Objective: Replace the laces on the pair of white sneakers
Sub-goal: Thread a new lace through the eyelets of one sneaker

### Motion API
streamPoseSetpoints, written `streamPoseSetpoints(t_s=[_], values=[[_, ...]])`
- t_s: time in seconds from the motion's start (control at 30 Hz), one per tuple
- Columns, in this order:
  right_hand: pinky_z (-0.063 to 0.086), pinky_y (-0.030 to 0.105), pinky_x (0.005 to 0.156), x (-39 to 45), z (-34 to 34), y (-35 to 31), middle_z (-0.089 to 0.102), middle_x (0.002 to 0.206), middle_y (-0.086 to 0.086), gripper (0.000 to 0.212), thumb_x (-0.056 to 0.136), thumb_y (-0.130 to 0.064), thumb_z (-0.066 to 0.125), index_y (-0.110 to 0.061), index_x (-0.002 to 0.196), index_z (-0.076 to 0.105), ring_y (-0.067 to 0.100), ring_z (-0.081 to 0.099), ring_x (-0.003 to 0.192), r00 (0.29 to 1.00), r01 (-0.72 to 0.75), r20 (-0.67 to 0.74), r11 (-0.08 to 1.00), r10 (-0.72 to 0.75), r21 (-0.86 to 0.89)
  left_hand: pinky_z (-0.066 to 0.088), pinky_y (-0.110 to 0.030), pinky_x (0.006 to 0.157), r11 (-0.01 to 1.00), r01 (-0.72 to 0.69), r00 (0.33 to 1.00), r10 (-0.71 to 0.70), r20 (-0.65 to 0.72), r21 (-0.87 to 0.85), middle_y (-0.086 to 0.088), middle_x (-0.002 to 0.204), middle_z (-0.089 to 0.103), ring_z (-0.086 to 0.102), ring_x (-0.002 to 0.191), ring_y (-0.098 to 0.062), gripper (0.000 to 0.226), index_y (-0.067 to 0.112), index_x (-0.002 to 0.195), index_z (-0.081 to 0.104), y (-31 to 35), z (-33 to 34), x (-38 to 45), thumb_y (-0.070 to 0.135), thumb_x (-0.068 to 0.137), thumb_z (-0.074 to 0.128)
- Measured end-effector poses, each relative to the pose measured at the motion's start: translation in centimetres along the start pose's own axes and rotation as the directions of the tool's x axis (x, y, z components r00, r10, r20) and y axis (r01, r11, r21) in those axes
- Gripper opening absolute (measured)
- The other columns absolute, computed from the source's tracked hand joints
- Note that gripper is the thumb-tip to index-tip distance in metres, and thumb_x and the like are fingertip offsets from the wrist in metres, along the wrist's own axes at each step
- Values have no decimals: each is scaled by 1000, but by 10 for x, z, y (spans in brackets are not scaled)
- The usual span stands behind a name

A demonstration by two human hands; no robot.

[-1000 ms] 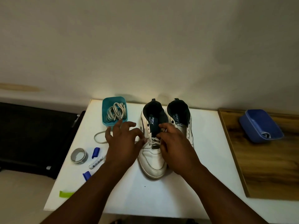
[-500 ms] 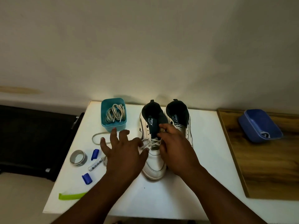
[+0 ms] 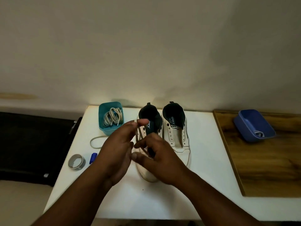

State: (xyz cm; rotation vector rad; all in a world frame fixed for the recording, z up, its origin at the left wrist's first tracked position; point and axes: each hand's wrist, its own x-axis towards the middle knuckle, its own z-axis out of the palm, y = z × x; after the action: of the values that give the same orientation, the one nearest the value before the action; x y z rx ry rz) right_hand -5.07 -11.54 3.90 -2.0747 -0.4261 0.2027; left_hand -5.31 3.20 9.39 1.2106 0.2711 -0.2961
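Two white sneakers stand side by side near the far edge of a white table (image 3: 203, 185), toes toward the viewer and heels at 12 o'clock. The left sneaker (image 3: 147, 172) is half covered by both hands; the right sneaker (image 3: 176, 141) stands bare just beside it at 3 o'clock, its eyelets showing no lace. The left hand (image 3: 116, 150) is lifted over the left sneaker's left flank, its thumb and forefinger meeting near the collar on a strand of the lace (image 3: 141, 139) that runs slanting down to the eyelets. The right hand (image 3: 160, 158) lies over the sneaker's tongue and forefoot, fingers curled and pointing to 9 o'clock, where they appear to nip the lace at its lower end, though the exact contact is too dark to tell. The two hands sit close together, fingertips almost touching, with the lace between them. At 11 o'clock from the hands a teal tub (image 3: 104, 128) holds a bundle of grey laces (image 3: 112, 117). A loose lace loop (image 3: 96, 141) lies on the table at 9 o'clock of the left hand, and nearer the viewer are a roll of tape (image 3: 76, 161) and a blue cap (image 3: 93, 157). Well apart at 3 o'clock, a blue tub (image 3: 254, 126) rests on a wooden board (image 3: 268, 168).
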Motion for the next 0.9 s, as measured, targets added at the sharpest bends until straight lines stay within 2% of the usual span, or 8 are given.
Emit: streamPoseSetpoints(t_s=[0.1, 0.2, 0.27, 0.37, 0.5, 0.63, 0.77, 0.9], values=[[48, 28, 71, -1, 7, 6, 54, 98, -14, 8, 98, -42, 65, -34, 99, 65, 10, 57, 83, 997, 41, 63, 999, -40, -20, 48, -36, 87, 996, 24, 1000, -26, -16, -89, 0, 114, 75, 64, 112, -19, 36, 20, 101, 76, 1, -1, 3, 27, 105, 42], [48, 28, 69, 2, -11, 10, 60, 87, -12, 12, 101, -33, 61, -29, 90, 62, 7, 59, 79, 999, 3, 32, 1000, -2, -31, 48, -44, 106, 991, 13, 975, -42, -219, -132, -7, 120, 74, 62, 125, -26, 27, 18, 102, 71, 1, -14, 14, 26, 106, 46], [51, 30, 69, 3, -23, 14, 66, 87, -12, 9, 99, -37, 64, -31, 93, 61, 7, 62, 76, 997, -67, -38, 997, 68, 42, 44, -49, 109, 981, 51, 958, -100, -267, -186, -8, 124, 72, 60, 127, -28, 22, 18, 103, 71, 1, -18, 16, 26, 104, 50], [54, 28, 72, 3, -18, 12, 68, 94, -12, 20, 91, -44, 73, -35, 108, 66, 5, 64, 82, 995, -84, -58, 996, 85, 13, 56, -44, 87, 950, 115, 970, -170, -173, -290, -13, 115, 71, 65, 103, -25, 22, 11, 104, 71, 1, -10, 11, 23, 102, 52], [51, 27, 73, 4, 1, 13, 60, 95, -15, 26, 92, -44, 73, -33, 115, 69, 7, 60, 89, 1000, -13, 13, 995, 15, -95, 49, -41, 72, 958, 122, 975, -164, -149, -258, -5, 96, 74, 72, 74, -18, 26, 10, 97, 74, 1, -3, 7, 23, 101, 52], [52, 28, 74, 3, 0, 17, 61, 94, -16, 15, 94, -35, 72, -32, 108, 74, 6, 62, 89, 999, 42, -7, 994, -43, -104, 53, -46, 79, 959, 149, 967, -192, -166, -240, -3, 110, 70, 63, 98, -21, 26, 11, 104, 75, 6, -7, 6, 23, 101, 52], [47, 18, 69, 6, -13, 8, 58, 95, -13, 5, 98, -24, 67, -24, 94, 70, 7, 61, 83, 980, 55, -188, 996, -67, -67, 44, -51, 106, 981, 135, 955, -166, -245, -138, 0, 122, 71, 60, 117, -21, 25, 18, 100, 78, 0, -11, 8, 25, 101, 54], [49, 34, 69, 4, -39, 20, 54, 103, -14, 11, 105, -36, 50, -29, 101, 58, 8, 56, 83, 958, -24, -267, 899, -104, -437, 48, -46, 105, 992, 100, 905, -122, -407, -75, -5, 126, 68, 60, 114, -19, 24, 21, 92, 75, -6, -20, 17, 20, 102, 53]])
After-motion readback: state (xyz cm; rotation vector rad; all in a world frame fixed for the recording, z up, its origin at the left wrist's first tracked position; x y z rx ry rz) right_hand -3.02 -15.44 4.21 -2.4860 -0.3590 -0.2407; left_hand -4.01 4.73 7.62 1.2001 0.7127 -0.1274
